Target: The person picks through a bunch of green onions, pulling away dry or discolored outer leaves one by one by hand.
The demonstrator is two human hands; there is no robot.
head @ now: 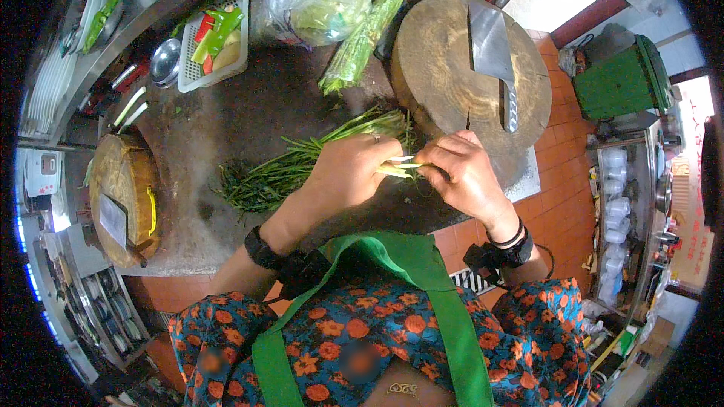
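My left hand [353, 172] grips a few thin vegetable stems [396, 169], whose pale ends stick out past the thumb. Close on its right, my right hand [461, 172] pinches the tip of one stem between thumb and fingers. Beneath and beyond my hands lies a loose bunch of long green leafy stalks [257, 181], its dark leaves towards the left; my left hand hides part of it. Just past my right hand is a round wooden chopping block [432, 51] with a cleaver [491, 45] lying flat on it.
A stalk of celtuce [367, 34] lies by a clear bag of greens [317, 0]. Further left are a white plastic basket [245, 28] of cut peppers and a metal bowl [166, 62]. Another block [121, 164] bears a second cleaver [113, 220]. A green bin [611, 82] stands on the right.
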